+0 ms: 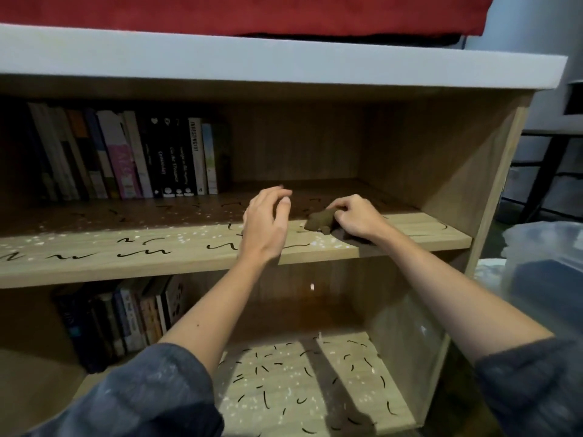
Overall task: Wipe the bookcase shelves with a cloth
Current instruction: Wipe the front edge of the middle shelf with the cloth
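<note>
1. Cloth (320, 220), brown and bunched up, is lying on the upper shelf (126, 263) of the bookcase (284, 67), towards the right end and close to the front edge.
2. The right hand (356, 219) is resting on the cloth and gripping it, with the fingers curled over the bunched fabric and the wrist lying at the shelf's front edge.
3. The left hand (266, 225) is hovering just above the same shelf, beside the cloth on its left. Its fingers are relaxed and slightly bent, and it is holding nothing.
4. Black squiggly marks (142, 252) and white specks (34, 241) are showing across the upper shelf's surface, mostly to the left of both hands.
5. A row of books (126, 159) is standing upright at the back left of the upper shelf, well apart from the hands.
6. The lower shelf (315, 389) is also carrying short black marks and white specks, and more books (126, 320) are standing at its left side.
7. Grey sleeves (142, 395) are covering both upper forearms.
8. A red fabric (252, 11) is lying on the bookcase's white top, and a clear plastic container (542, 266) is sitting to the right of the bookcase.
</note>
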Available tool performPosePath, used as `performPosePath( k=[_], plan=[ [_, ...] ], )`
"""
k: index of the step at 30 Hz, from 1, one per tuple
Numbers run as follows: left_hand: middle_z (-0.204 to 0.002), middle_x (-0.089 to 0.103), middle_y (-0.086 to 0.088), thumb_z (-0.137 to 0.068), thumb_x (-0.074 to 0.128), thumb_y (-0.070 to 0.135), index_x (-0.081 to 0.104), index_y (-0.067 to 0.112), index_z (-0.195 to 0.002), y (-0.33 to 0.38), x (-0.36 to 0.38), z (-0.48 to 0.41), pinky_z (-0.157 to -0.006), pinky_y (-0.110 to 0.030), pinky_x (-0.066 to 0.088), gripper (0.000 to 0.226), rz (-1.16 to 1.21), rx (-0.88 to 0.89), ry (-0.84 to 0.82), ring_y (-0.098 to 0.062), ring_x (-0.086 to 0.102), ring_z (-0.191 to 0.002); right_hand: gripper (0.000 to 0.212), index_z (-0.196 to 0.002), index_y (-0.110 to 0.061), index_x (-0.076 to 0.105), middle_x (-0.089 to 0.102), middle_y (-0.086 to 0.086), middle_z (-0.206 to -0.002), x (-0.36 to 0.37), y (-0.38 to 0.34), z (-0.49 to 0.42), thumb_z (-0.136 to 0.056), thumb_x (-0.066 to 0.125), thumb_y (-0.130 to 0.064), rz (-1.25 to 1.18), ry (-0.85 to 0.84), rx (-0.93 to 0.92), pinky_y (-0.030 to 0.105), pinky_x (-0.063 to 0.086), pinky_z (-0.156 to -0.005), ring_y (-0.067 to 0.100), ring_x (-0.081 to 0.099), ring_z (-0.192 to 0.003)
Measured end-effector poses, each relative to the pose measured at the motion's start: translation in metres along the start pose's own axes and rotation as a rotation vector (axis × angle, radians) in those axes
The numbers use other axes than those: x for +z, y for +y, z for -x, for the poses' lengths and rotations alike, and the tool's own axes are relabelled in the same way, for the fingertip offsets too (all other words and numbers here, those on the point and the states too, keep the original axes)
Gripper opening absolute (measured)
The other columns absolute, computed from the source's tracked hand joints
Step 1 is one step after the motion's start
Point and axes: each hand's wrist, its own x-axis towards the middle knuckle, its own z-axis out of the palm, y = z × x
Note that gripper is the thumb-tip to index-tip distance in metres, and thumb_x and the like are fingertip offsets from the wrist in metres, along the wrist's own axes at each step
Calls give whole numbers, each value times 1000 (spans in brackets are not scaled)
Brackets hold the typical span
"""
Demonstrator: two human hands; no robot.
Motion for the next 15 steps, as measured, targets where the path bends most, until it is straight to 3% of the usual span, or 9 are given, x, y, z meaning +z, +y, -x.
performPosePath(
  k=[2,5,8,10,11,13,15],
  plan=[
    [-128,53,2,-99,36,23,61,17,-114,4,-3,-1,-105,-31,32,31,72,-34,17,-12,41,-123,27,-97,-17,65,64,9,-100,11,-8,17,-93,41,-6,12,-21,-67,13,46,-53,10,58,-67],
    [-129,52,1,-99,38,17,63,14,-110,6,-17,4,-101,-25,30,28,71,-24,19,-13,41,-123,28,-93,-18,68,61,-1,-106,18,-15,50,-93,41,-8,-60,-18,-155,32,51,-87,14,56,-96],
    [-129,53,2,-98,40,17,62,15,-112,1,-32,10,-101,-25,28,27,-92,64,-37,-12,39,-124,28,-90,-18,68,65,6,-102,8,-12,51,-94,41,-9,-204,152,-101,38,54,-81,18,59,-93],
    [-129,53,1,-97,40,18,62,16,-114,-2,-35,15,-104,-29,28,27,-146,82,-85,-12,37,-125,26,-98,-19,67,62,5,-108,10,-9,44,-94,42,-11,-143,239,-65,42,49,-91,21,53,-104],
    [-130,52,1,-98,40,19,61,16,-114,-2,-33,18,-105,-31,28,27,-155,79,-106,-12,37,-125,26,-102,-19,66,61,4,-111,16,-9,46,-94,43,-12,-66,243,-61,41,45,-96,20,49,-109],
    [-130,52,1,-97,40,19,61,16,-114,-4,-29,20,-108,-35,29,27,-181,90,-137,-13,36,-126,26,-105,-18,66,61,1,-112,37,-7,63,-93,44,-13,68,251,-133,27,38,-98,15,44,-107],
    [-131,52,2,-97,40,20,61,17,-114,-6,-27,19,-110,-36,26,27,-254,131,-182,-13,36,-127,26,-96,-14,68,64,-1,-103,48,-10,89,-91,44,-9,49,266,-265,9,31,-83,11,43,-97]
  ],
)
